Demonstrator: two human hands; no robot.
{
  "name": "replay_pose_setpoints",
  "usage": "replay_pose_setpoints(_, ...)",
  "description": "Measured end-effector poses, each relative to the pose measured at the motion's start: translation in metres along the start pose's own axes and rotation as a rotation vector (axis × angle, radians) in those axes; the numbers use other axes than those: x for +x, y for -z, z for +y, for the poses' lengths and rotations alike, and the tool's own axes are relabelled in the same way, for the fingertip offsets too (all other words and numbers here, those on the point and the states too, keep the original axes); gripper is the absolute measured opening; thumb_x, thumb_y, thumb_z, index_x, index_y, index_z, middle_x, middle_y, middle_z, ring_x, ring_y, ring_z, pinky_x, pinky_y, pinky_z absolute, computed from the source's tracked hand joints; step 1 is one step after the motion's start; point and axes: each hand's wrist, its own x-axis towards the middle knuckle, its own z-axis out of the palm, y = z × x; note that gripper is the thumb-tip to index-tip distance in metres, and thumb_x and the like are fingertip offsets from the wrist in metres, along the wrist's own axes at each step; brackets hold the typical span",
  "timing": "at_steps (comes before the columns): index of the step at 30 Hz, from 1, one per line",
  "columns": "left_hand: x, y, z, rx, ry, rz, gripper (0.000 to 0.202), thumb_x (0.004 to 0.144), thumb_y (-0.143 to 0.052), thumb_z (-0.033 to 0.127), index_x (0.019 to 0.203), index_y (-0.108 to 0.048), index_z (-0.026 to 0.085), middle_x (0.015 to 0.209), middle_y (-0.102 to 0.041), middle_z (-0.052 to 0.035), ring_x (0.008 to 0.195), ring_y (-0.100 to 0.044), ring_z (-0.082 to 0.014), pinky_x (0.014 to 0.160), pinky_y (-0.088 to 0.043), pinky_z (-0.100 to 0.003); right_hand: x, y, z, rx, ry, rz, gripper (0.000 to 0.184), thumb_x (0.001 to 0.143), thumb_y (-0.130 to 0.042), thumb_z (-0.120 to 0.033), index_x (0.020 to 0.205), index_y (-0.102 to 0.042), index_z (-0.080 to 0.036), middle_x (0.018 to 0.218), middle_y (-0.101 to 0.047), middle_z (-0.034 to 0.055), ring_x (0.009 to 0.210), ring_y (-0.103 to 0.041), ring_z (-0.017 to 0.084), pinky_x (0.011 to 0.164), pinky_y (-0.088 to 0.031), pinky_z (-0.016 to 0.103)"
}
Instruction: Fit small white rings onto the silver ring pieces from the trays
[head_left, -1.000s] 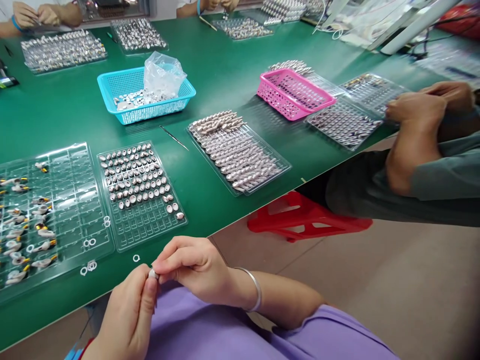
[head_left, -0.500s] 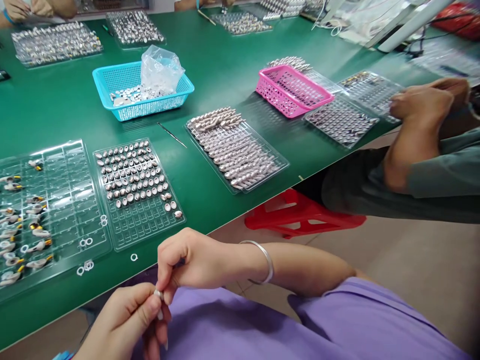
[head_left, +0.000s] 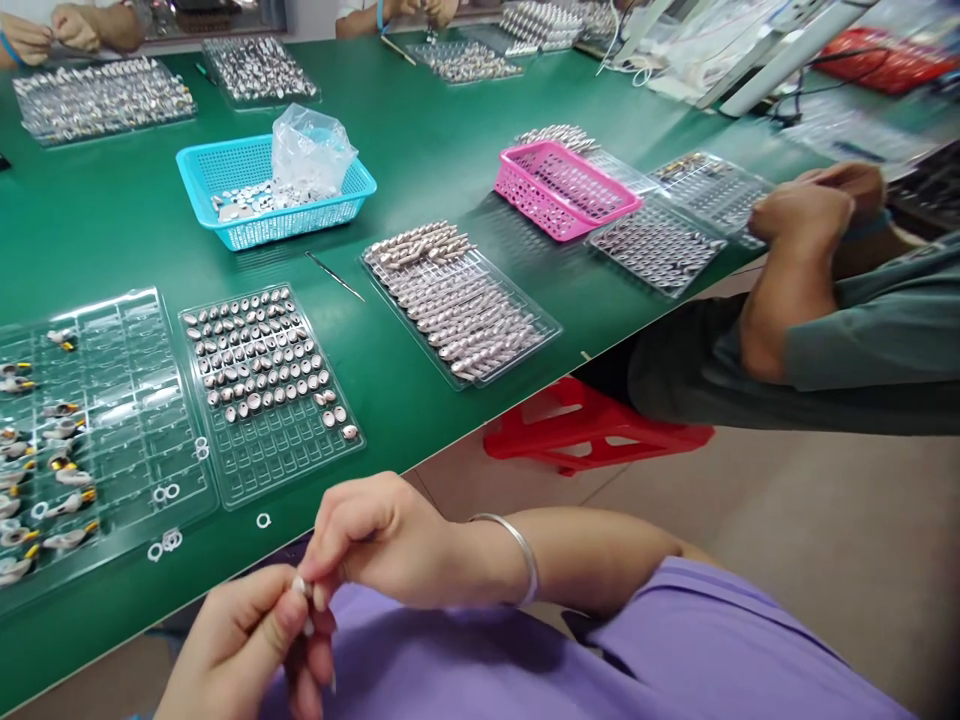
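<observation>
Over my lap, in front of the table edge, my left hand (head_left: 244, 635) pinches a small whitish part (head_left: 301, 586) between thumb and fingers. The fingertips of my right hand (head_left: 382, 540) close on the same part from above. Most of it is covered, so I cannot tell its exact kind. Closest on the table are thin white rings (head_left: 263, 520) and a clear tray (head_left: 281, 465) with rows of small oval pinkish-white pieces. To its left a larger clear tray (head_left: 127, 400) carries white-and-grey parts with yellow ends.
A blue basket (head_left: 262, 238) contains small white pieces and a plastic bag (head_left: 311, 150). Tweezers (head_left: 335, 276) lie before it. Beyond are a tray of stacked parts (head_left: 465, 310) and a pink basket (head_left: 562, 215). A co-worker's hands (head_left: 814, 205) are at the right, over a red stool (head_left: 592, 440).
The whole view has shifted slightly. My hands remain together on the small part, with the right fingers a little changed in angle.
</observation>
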Motion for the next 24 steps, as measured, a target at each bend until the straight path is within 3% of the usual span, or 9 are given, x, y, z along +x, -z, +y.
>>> replay_pose_setpoints(4, 0.020, 0.006, 0.003, -0.251, -0.055, -0.013, 0.039, 0.071, -0.080, 0.050, 0.070, -0.073, 0.012, 0.052, -0.067, -0.0031, 0.040, -0.058, -0.0084, 0.043, -0.042, -0.016, 0.013, 0.008, 0.010, 0.125, -0.168, 0.072, 0.021, 0.075, -0.080, -0.032, 0.085, -0.078, -0.015, 0.081, -0.071, 0.0040, 0.075, -0.068, 0.012, 0.072, -0.057, 0.023)
replay_pose_setpoints(7, 0.028, 0.009, 0.001, -0.369, -0.032, 0.004, 0.035, 0.071, -0.081, 0.046, 0.072, -0.072, 0.012, 0.049, -0.065, -0.0011, 0.037, -0.055, -0.0063, 0.041, -0.040, -0.014, 0.018, 0.012, 0.012, 0.145, -0.259, 0.059, 0.029, 0.077, -0.077, -0.038, 0.094, -0.078, -0.015, 0.091, -0.072, 0.0053, 0.084, -0.068, 0.013, 0.079, -0.056, 0.026)
replay_pose_setpoints(14, 0.035, 0.012, -0.005, -0.430, 0.032, 0.025, 0.035, 0.071, -0.080, 0.044, 0.069, -0.066, 0.012, 0.045, -0.058, 0.0017, 0.034, -0.050, -0.0056, 0.036, -0.036, -0.013, 0.019, 0.011, 0.011, 0.288, -0.389, 0.088, 0.035, 0.073, -0.079, -0.042, 0.094, -0.077, -0.014, 0.086, -0.073, 0.0037, 0.076, -0.067, 0.011, 0.081, -0.056, 0.027)
replay_pose_setpoints(19, 0.039, 0.012, -0.011, -0.287, 0.000, 0.052, 0.041, 0.073, -0.076, 0.052, 0.071, -0.066, 0.013, 0.048, -0.059, 0.0014, 0.035, -0.049, -0.0068, 0.037, -0.039, -0.016, 0.021, 0.015, 0.015, 0.268, -0.401, 0.076, 0.035, 0.068, -0.084, -0.036, 0.092, -0.075, -0.012, 0.083, -0.073, 0.0034, 0.076, -0.067, 0.011, 0.081, -0.055, 0.028)
replay_pose_setpoints(24, 0.050, 0.018, -0.013, 0.185, -0.270, 0.156, 0.035, 0.077, -0.071, 0.052, 0.077, -0.068, 0.017, 0.062, -0.066, -0.0003, 0.050, -0.060, -0.0131, 0.048, -0.050, -0.023, 0.022, 0.027, 0.009, 0.033, -0.190, 0.021, 0.026, 0.072, -0.080, -0.028, 0.090, -0.070, -0.013, 0.084, -0.070, 0.0031, 0.079, -0.065, 0.012, 0.080, -0.054, 0.028)
